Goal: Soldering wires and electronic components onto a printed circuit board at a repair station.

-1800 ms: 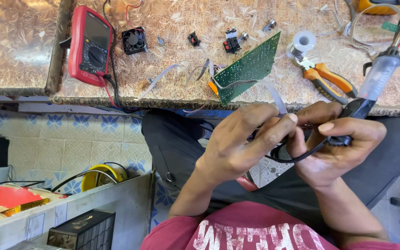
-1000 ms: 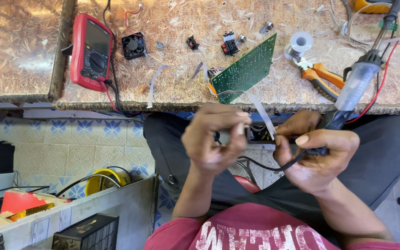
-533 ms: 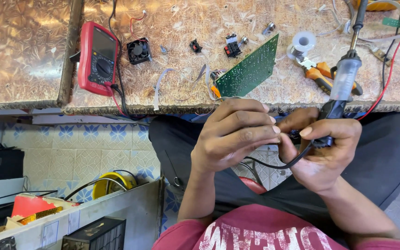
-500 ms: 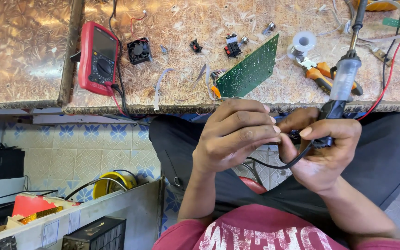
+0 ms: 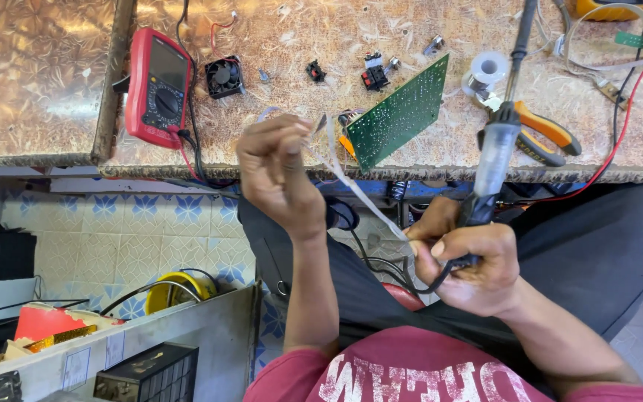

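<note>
1. I see the left hand (image 5: 277,175) raised in front of the worktop (image 5: 53,82) edge. Its fingers are closed together and they pinch one end of a thin pale strip (image 5: 355,182).
2. The strip runs down and to the right, from the left hand to the right hand (image 5: 470,260), and it looks stretched between the two hands.
3. The right hand is closed around the dark handle of a soldering iron (image 5: 496,145). The iron points up, and its tip is over the worktop, near a small spool of solder wire (image 5: 487,71).
4. A black cable (image 5: 381,264) hangs in a loop just below the right hand. I cannot tell if this hand also pinches the lower end of the strip.
5. On the worktop, a green circuit board (image 5: 400,112) lies tilted just behind the strip.
6. Orange pliers (image 5: 545,134) lie to the right of the iron.
7. A red multimeter (image 5: 156,85) and a small black fan (image 5: 223,77) are at the left, well apart from the hands.
</note>
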